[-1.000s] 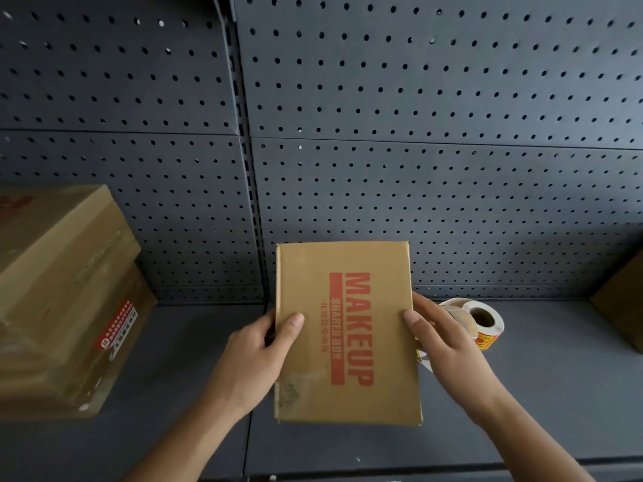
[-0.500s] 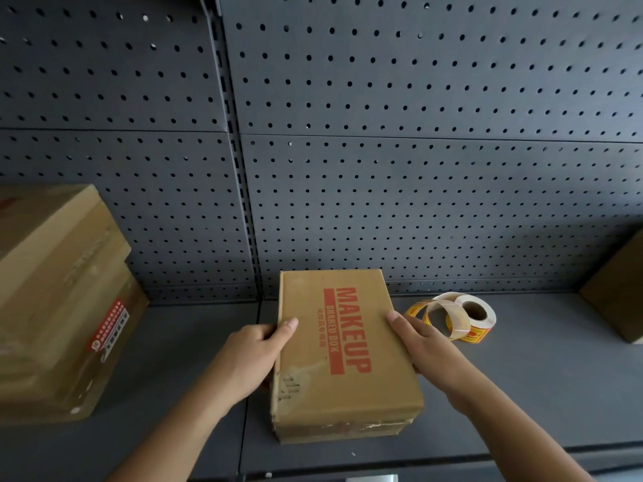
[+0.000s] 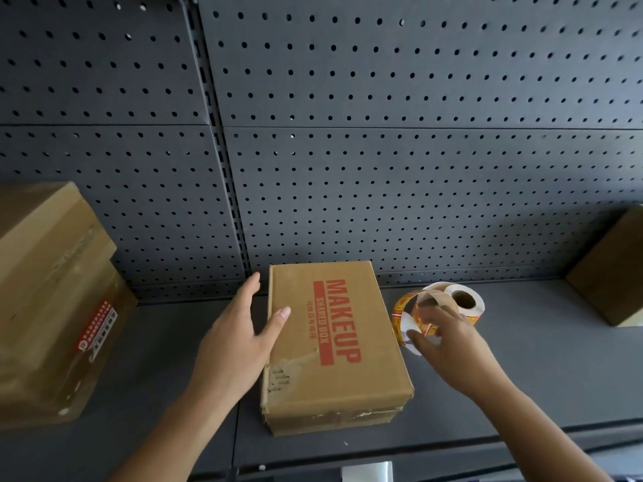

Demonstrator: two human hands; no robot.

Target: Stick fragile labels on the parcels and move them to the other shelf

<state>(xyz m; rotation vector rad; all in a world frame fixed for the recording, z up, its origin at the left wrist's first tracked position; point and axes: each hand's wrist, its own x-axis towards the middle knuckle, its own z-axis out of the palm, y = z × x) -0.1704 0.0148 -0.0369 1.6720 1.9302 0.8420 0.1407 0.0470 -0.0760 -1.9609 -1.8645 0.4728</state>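
Open-fingered, the left hand rests against the stiff brown cardboard MAKEUP box on the grey shelf, while just right of it the blurred right hand, grip unclear, meets the flimsy red-yellow paper label roll, probably best pinched by its loose tail.

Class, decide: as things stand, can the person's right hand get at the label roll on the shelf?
Probably yes. The right hand is right at the loose strip of the label roll, with nothing between them; the MAKEUP box sits clear to its left.
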